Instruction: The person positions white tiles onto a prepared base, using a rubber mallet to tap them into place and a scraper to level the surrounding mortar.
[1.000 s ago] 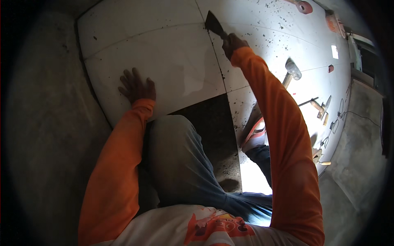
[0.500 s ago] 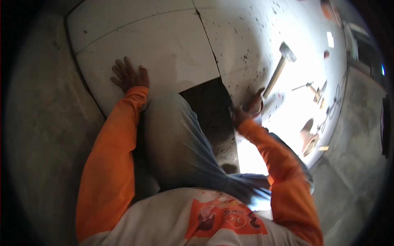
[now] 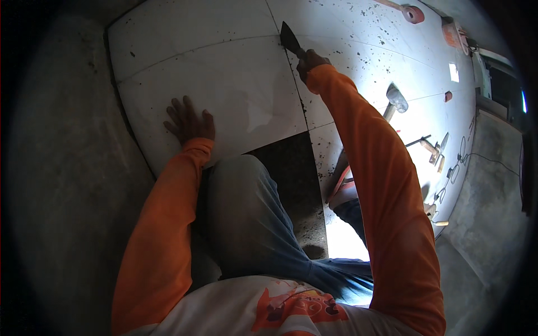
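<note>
My left hand (image 3: 190,122) is pressed flat, fingers spread, on a large pale floor tile (image 3: 224,95). Stretched far forward, my right hand (image 3: 311,63) is closed round the handle of a small trowel (image 3: 289,39). The trowel's dark, pointed blade lies over the dark joint line between two tiles, tip pointing away from me. Most of its handle is hidden in my fist. Nearer me, beside my bent knee, a dark untiled gap (image 3: 288,168) shows between the tiles.
A mallet (image 3: 397,99) lies right of my right forearm. Beyond it are hand tools (image 3: 431,150), a thin cable (image 3: 499,162), a reddish bucket (image 3: 453,35) and a reddish round object (image 3: 413,14). Dark crumbs dot the tiles. A concrete wall (image 3: 61,140) rises at left.
My right hand has moved from beside the gap to far forward, where the trowel now shows in it at the tile joint. My left hand stays flat on the tile.
</note>
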Demonstrator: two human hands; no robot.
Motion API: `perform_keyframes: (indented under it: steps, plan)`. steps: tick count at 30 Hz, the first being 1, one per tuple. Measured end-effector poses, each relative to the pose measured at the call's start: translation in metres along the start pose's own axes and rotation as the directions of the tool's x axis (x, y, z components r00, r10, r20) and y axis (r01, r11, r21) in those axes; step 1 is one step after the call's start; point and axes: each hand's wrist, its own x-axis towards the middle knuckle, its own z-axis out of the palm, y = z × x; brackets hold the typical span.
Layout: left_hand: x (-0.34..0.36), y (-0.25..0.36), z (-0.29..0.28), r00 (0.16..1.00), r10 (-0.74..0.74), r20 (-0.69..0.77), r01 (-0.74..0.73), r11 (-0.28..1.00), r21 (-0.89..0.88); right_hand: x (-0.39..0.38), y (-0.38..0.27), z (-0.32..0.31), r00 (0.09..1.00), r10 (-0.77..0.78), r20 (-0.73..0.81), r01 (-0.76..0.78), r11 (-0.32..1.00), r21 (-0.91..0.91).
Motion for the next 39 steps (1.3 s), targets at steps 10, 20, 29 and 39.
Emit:
perform_keyframes:
  steps: [10, 20, 29, 39]
  plan:
    - [0.002, -0.032, -0.002, 0.999, -0.033, 0.001, 0.033, 0.999, 0.037, -0.119, -0.067, 0.008, 0.902, 0.231, 0.365, -0.280, 0.956, 0.088]
    - [0.001, -0.021, -0.004, 0.999, -0.033, 0.029, 0.031, 0.999, 0.044, -0.287, -0.028, 0.045, 0.944, 0.092, 0.317, -0.002, 0.962, -0.274]
    - [0.002, -0.021, 0.006, 0.998, -0.045, 0.036, 0.040, 0.993, 0.112, -0.073, -0.046, -0.010, 1.000, -0.008, -0.028, 0.010, 0.996, 0.086]
    - [-0.001, -0.033, 0.000, 0.999, -0.028, 0.036, 0.027, 0.999, 0.040, -0.179, -0.026, 0.105, 0.933, 0.253, 0.257, -0.266, 0.964, 0.015]
